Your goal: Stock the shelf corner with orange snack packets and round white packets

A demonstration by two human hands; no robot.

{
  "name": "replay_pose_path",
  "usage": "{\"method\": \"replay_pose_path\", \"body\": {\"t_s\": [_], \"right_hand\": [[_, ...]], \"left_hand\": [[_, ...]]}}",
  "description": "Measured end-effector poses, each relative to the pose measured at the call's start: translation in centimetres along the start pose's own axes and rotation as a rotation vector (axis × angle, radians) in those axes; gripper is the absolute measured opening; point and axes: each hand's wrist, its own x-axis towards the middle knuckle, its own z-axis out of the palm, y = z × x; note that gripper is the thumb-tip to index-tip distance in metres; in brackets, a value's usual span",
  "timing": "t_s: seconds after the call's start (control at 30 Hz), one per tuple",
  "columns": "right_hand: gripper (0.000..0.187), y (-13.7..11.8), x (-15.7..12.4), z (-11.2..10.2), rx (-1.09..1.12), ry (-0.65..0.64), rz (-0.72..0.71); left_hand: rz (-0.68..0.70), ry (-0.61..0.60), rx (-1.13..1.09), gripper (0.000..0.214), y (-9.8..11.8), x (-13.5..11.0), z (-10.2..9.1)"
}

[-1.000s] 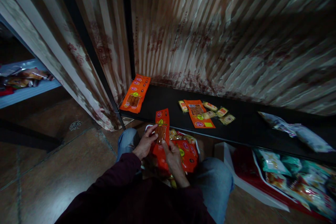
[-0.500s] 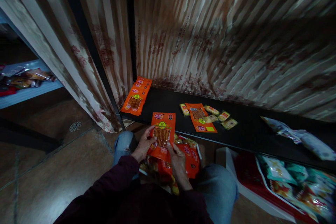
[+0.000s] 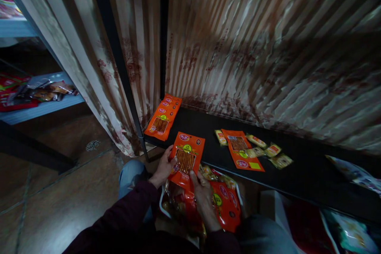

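Over the last second we have turned the orange packet (image 3: 187, 158) from a narrow, edge-on tilt to lying broad and face up, and it has moved forward. Its far end now hangs over the front lip of the black shelf (image 3: 300, 174), while the near end is still in our grip. So the packet is out of the bag and fully in hand, though it rests on nothing yet.

The grip is closed on both sides. Our left hand (image 3: 163, 168) pinches the left edge, with the thumb on top. Our right hand (image 3: 204, 196) pins the near edge in the same way.

The packet is a flat, glossy rectangular pouch with a clear window that shows thin reddish-brown sticks. Just below the grip, an open bag (image 3: 226, 206) holds more slick red-orange pouches, crumpled together.

Ahead and to the left of the grip, a matching pouch (image 3: 163, 117) lies at the end of the shelf. Ahead and to the right lies another pouch (image 3: 242, 150) among small yellowish sachets (image 3: 269, 151).

The shelf looks smooth and matt. The backing (image 3: 253, 55) behind it is striped, wrinkled sheet.
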Motion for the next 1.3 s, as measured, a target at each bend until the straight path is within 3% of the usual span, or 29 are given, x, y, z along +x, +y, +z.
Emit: {"method": "replay_pose_path", "body": {"t_s": [0.17,0.57,0.97,1.2,1.3], "right_hand": [[0.052,-0.2,1.5,1.3,-0.070,-0.078,-0.027],[0.045,-0.2,5.3,4.1,-0.235,-0.098,-0.103],[0.039,-0.8,9.1,7.8,-0.229,-0.186,-0.155],[0.036,-1.6,11.5,10.4,-0.232,-0.255,-0.166],[0.035,-1.6,12.3,11.2,-0.278,-0.246,-0.170]], "left_hand": [[0.080,0.071,0.146,0.052,0.1,2.0,-0.9],[0.229,0.186,0.439,0.047,0.3,6.3,-3.3],[0.302,0.277,0.782,0.043,4.8,9.0,-4.5],[0.372,0.313,0.874,0.041,5.1,11.5,-6.4],[0.320,0.328,0.933,0.042,5.4,12.0,-6.9]]}}
